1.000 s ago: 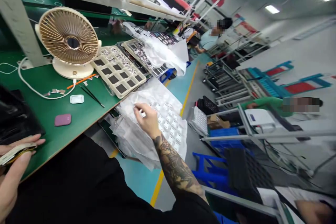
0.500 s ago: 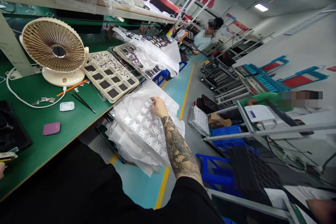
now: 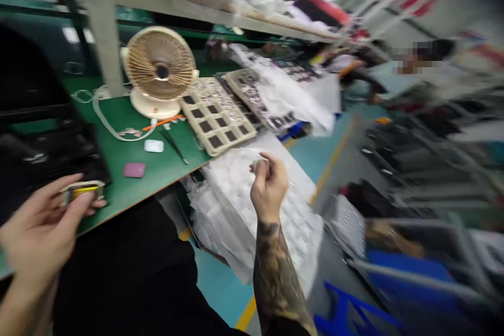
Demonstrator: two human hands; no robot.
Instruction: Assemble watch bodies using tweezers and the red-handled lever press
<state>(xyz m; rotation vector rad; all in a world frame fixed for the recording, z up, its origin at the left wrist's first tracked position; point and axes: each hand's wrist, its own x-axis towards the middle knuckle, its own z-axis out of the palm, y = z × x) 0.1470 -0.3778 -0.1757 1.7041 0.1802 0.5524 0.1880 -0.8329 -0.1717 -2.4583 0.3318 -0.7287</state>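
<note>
My left hand (image 3: 51,220) is closed around a small pale-rimmed device housing (image 3: 83,192) with a yellow part inside, at the table's left front edge. My right hand (image 3: 270,184) pinches a small whitish piece (image 3: 260,167), too blurred to make out fully. It is raised over a stack of translucent-sheeted trays (image 3: 236,205) holding white square parts, beside the table. On the green tabletop between the hands lie a purple case (image 3: 134,170), a white case (image 3: 154,146) and dark tweezers (image 3: 175,147).
A cream fan (image 3: 159,68) stands at the back of the table, its white cable (image 3: 114,128) looping forward. Right of it is a compartment tray (image 3: 216,115) with small parts. A black fixture (image 3: 51,131) fills the left. Another person (image 3: 417,73) is at the far right, blurred.
My right hand has lifted off the tray of white squares with a small piece in its fingers. The view has swung left, bringing my left hand with the housing fully into sight.
</note>
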